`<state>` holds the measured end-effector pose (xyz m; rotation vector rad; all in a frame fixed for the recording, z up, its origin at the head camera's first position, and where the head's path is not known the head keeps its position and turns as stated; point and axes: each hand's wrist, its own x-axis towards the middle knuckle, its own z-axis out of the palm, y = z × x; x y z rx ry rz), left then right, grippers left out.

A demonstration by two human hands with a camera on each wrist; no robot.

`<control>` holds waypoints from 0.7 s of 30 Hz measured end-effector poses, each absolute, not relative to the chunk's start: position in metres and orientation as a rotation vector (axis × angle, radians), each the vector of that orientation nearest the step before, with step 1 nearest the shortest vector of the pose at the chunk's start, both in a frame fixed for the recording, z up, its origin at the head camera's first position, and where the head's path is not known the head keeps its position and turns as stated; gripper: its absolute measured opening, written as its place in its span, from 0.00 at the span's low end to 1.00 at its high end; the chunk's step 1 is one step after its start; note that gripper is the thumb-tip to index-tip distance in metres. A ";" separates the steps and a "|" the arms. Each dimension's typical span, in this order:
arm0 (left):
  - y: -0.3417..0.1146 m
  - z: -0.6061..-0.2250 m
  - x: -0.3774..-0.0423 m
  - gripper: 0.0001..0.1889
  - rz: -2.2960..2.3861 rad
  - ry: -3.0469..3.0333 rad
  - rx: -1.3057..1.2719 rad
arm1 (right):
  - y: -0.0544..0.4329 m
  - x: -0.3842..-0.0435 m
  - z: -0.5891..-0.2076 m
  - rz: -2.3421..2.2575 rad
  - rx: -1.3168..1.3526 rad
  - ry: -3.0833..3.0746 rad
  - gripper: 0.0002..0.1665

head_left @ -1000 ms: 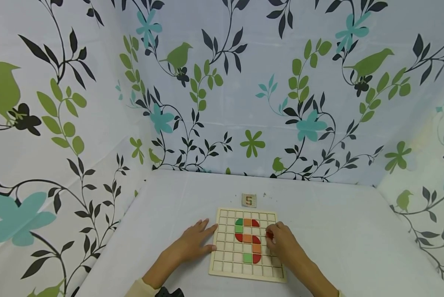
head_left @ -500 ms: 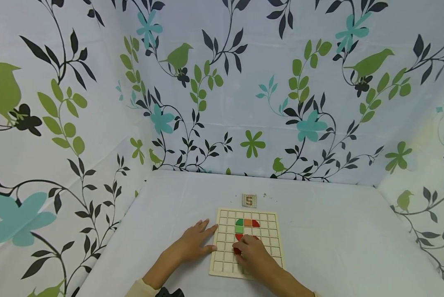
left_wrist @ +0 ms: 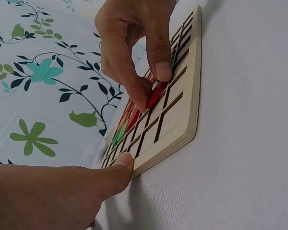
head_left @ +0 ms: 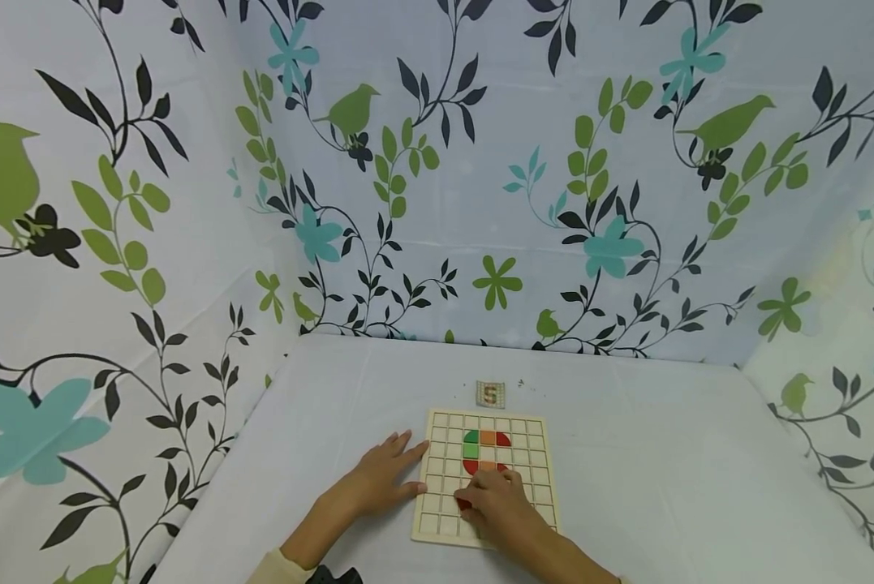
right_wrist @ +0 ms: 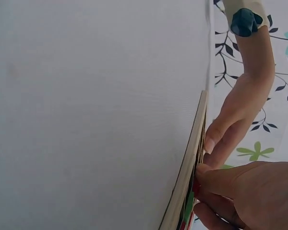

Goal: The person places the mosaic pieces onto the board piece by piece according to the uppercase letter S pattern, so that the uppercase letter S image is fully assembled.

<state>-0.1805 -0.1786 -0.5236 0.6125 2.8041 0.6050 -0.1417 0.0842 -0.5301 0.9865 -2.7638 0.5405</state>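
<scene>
A square wooden grid board lies on the white table, with coloured tiles set in some of its cells. Between thumb and fingers, my right hand pinches a red tile over the lower middle of the board. In the left wrist view that red tile sits tilted right at the grid. My left hand has its fingers spread, fingertips touching the board's left edge. Green, orange and red tiles show in the upper rows; those lower down are hidden behind my right hand.
A small card with a "5"-like coloured pattern lies just beyond the board. Patterned cloth with birds and leaves hangs behind and at both sides of the white table.
My right hand has come leftward from the board's right edge with the red tile, then shifted slightly nearer the front. My left hand has stayed at the left edge.
</scene>
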 end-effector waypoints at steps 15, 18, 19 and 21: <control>-0.178 -0.526 -0.181 0.38 0.595 2.811 0.626 | 0.092 -0.144 -0.536 0.400 1.040 -2.674 0.13; -0.177 -0.525 -0.182 0.38 0.590 2.809 0.634 | 0.094 -0.143 -0.534 0.354 1.047 -2.680 0.13; -0.177 -0.525 -0.182 0.38 0.587 2.811 0.634 | 0.094 -0.142 -0.533 0.347 1.048 -2.684 0.13; -0.177 -0.524 -0.182 0.38 0.590 2.812 0.632 | 0.093 -0.142 -0.532 0.348 1.044 -2.695 0.12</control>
